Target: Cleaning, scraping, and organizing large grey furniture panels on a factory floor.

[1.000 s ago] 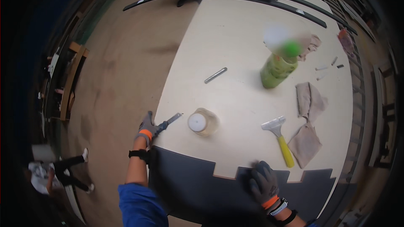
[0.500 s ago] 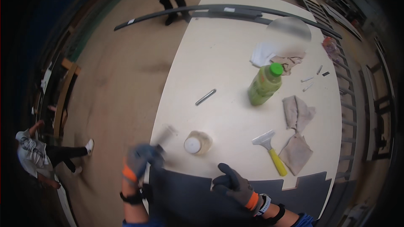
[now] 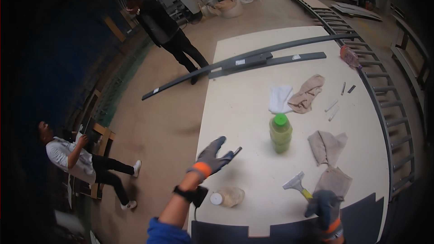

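My left hand (image 3: 211, 158), in a grey glove with an orange cuff, reaches over the pale board with thumb and fingers apart. At its fingertips is a slim silver tool (image 3: 238, 151), pen-like in shape; whether they touch it is unclear. My right hand (image 3: 326, 210), gloved alike, has its fingers curled over the yellow handle of a scraper (image 3: 296, 182), whose wide metal blade points away to the left. A clear bottle with a white cap (image 3: 229, 196) lies near my left forearm. Between and beyond my hands stands a green bottle (image 3: 281, 134).
Brown cloths (image 3: 327, 147) and a white cloth (image 3: 281, 98) lie on the board, with several small sticks (image 3: 332, 106) at right. Long dark strips (image 3: 253, 61) cross the far end. A roller conveyor (image 3: 398, 140) runs along the right. Two people stand at left.
The view has tilted up. My left hand has moved forward to the silver tool, and the blurred thing at it before no longer shows. My right hand has gone right to the scraper handle.
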`<state>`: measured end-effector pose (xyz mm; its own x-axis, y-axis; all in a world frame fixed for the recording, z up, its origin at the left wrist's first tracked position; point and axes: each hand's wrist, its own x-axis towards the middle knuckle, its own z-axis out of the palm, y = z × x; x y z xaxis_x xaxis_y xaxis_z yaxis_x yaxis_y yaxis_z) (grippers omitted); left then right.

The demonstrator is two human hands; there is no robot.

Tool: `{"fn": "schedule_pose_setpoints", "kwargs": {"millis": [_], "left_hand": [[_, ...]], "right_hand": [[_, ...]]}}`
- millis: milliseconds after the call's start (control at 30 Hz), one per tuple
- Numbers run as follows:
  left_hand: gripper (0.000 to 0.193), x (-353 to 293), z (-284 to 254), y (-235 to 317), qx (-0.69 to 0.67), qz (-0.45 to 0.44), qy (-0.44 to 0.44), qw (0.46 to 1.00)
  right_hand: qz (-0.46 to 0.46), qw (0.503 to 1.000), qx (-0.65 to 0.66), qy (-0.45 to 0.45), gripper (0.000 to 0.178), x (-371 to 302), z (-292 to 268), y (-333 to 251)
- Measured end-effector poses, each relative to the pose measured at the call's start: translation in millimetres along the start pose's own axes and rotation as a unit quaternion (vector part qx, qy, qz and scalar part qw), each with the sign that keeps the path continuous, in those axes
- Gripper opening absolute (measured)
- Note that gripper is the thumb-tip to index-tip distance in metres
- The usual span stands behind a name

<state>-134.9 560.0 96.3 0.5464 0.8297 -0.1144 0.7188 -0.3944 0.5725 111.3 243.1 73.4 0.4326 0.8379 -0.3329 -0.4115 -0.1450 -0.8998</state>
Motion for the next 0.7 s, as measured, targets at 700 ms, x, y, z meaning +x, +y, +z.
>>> {"fn": "schedule_pose_setpoints", "kwargs": {"millis": [700], "left_hand": [[0.033,61.4,123.2,-115.9,0.121,-0.141,-0.042,0.982]], "right_hand": [[0.174,0.963,-0.185,0.09,0.017,-107.6,-129.3,31.7]]}}
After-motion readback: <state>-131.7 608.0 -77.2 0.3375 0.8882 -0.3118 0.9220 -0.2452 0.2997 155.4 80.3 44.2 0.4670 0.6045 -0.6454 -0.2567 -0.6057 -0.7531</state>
